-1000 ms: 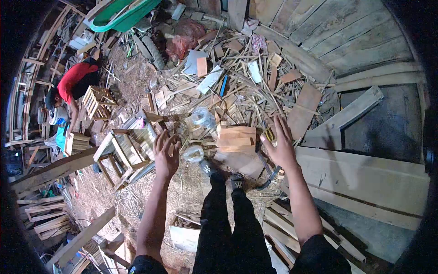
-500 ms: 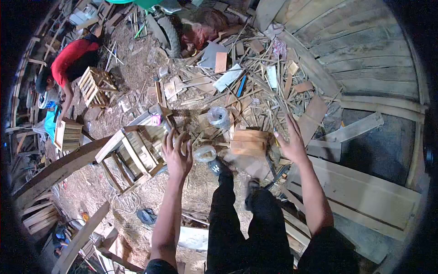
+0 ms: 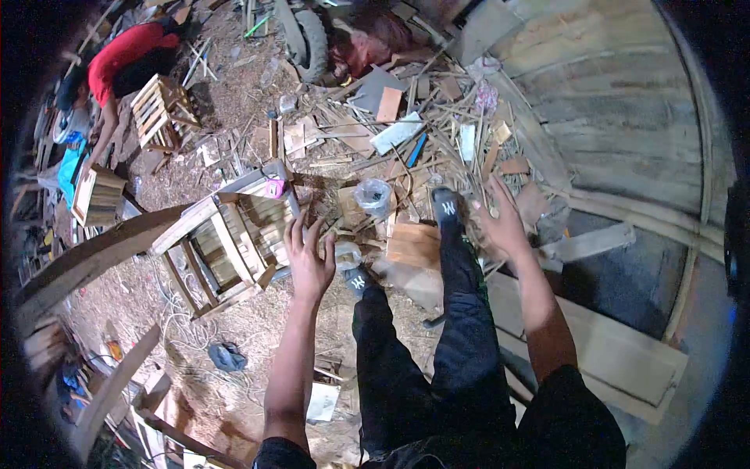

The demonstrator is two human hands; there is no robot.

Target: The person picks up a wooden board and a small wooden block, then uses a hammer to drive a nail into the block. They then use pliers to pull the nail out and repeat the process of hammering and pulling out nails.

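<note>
My left hand (image 3: 311,264) is raised with its fingers spread and curled slightly, holding nothing. Close by it in view is a slatted wooden frame (image 3: 248,247), with a small pink item (image 3: 274,188) on its far end. On the other side my right hand (image 3: 504,227) is held out, thumb and fingers apart, nothing in it. Between the hands lie reddish-brown wooden boards (image 3: 414,246) and a clear plastic bag (image 3: 373,195). A second piece of clear plastic (image 3: 348,255) is partly hidden by my left hand.
Wood offcuts (image 3: 406,133) cover the ground ahead, near a tyre (image 3: 314,47). A co-worker in a red shirt (image 3: 117,66) bends over a wooden crate (image 3: 98,195); another slatted crate (image 3: 162,111) stands nearby. A long curved plank (image 3: 101,254) crosses the left; wooden panels (image 3: 601,336) lie right.
My right foot has stepped forward, past the reddish-brown boards. The view has shifted a little with my body. Both hands stay raised and spread. The co-worker is still bent over the crate.
</note>
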